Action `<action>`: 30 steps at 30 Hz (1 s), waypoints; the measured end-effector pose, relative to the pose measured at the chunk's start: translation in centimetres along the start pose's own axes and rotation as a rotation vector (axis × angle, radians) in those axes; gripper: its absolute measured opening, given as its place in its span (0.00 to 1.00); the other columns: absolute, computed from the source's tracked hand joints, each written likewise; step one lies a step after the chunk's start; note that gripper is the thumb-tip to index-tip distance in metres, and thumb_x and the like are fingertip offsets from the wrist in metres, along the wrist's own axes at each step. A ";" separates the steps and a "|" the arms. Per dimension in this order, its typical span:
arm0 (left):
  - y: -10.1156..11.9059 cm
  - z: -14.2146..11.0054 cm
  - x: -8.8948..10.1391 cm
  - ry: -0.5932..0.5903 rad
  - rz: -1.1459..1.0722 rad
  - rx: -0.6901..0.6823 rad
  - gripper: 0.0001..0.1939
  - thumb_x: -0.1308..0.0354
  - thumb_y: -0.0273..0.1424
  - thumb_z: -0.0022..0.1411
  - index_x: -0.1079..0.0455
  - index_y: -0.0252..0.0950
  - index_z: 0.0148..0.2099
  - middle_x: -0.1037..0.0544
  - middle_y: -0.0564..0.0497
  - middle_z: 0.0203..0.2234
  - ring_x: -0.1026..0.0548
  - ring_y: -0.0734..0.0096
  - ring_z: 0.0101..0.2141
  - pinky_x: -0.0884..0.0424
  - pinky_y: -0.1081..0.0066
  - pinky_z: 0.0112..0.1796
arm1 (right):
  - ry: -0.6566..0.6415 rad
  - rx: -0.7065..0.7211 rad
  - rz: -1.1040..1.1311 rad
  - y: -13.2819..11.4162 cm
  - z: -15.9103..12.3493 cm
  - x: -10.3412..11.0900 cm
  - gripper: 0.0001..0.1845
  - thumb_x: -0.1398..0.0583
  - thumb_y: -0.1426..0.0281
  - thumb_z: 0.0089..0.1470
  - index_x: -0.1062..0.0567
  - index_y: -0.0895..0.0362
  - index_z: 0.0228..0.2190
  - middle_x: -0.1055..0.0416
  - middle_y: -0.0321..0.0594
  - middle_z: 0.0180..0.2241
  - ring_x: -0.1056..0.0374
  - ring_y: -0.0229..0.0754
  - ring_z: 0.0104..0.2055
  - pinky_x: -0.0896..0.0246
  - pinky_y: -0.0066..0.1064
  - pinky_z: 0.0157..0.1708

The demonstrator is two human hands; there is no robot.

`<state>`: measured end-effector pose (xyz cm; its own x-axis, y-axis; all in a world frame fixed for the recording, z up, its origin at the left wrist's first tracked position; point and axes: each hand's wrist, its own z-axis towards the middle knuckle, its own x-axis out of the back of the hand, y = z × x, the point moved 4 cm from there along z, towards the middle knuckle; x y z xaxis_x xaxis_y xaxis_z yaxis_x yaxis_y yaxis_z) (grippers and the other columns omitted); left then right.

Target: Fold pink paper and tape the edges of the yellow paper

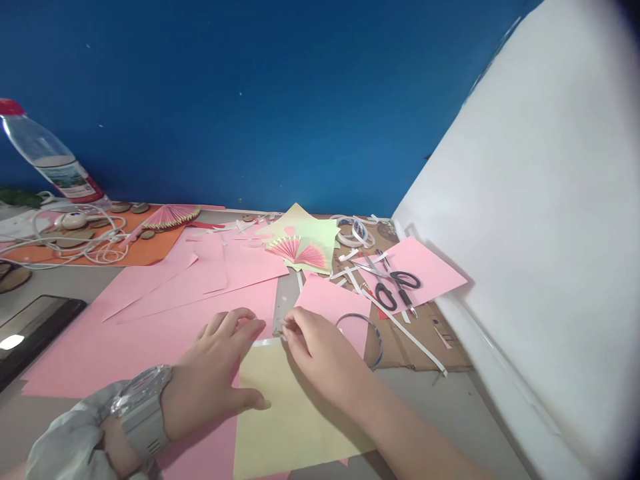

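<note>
A pale yellow sheet of paper [295,407] lies in front of me, partly over pink paper. Along its top edge runs a white tape strip [267,342]. My left hand [215,367], with a grey watch on the wrist, rests over the sheet's left side, fingers apart and thumb stretched out, holding nothing. At the right end of the strip, my right hand [320,353] has its thumb and fingertips pinched together on the tape. Its fingers partly hide that end. Just beyond the right hand lies a blue-patterned ring [377,340] on pink paper.
Large pink sheets [150,347] cover the left. Black-handled scissors [385,297], a pen [405,299], paper strips and tape rolls [353,232] lie on cardboard at right. Folded pink fans [310,255], a bottle [65,167], a white cable [107,243] and a dark phone [35,333] stand around.
</note>
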<state>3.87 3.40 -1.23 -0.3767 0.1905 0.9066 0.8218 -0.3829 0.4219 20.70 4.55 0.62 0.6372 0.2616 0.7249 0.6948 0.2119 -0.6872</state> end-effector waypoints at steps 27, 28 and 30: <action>-1.2 1.3 1.1 -0.002 -0.278 -0.014 0.11 0.55 0.36 0.64 0.33 0.39 0.36 0.26 0.51 0.34 0.30 0.66 0.38 0.34 0.67 0.41 | 0.055 0.086 -0.032 0.3 0.6 1.4 0.05 0.48 0.72 0.58 0.33 0.53 0.34 0.30 0.37 0.33 0.35 0.41 0.39 0.43 0.33 0.39; -1.5 1.4 1.2 -0.032 -0.300 0.032 0.13 0.56 0.37 0.65 0.34 0.38 0.35 0.26 0.53 0.30 0.29 0.68 0.33 0.34 0.69 0.36 | 0.091 0.068 -0.006 0.6 0.7 1.5 0.05 0.48 0.70 0.59 0.33 0.53 0.35 0.30 0.37 0.34 0.35 0.41 0.39 0.42 0.32 0.38; -2.3 1.4 1.8 -0.091 -0.328 0.125 0.15 0.57 0.40 0.65 0.36 0.38 0.34 0.28 0.55 0.24 0.31 0.71 0.26 0.35 0.72 0.29 | 0.163 0.023 0.056 1.2 0.9 1.9 0.06 0.50 0.68 0.60 0.34 0.54 0.35 0.30 0.37 0.34 0.34 0.40 0.38 0.42 0.30 0.36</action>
<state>1.87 5.88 -0.64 -0.5942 0.3671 0.7157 0.7114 -0.1754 0.6806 22.45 6.14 1.16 0.7215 0.1176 0.6823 0.6503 0.2231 -0.7262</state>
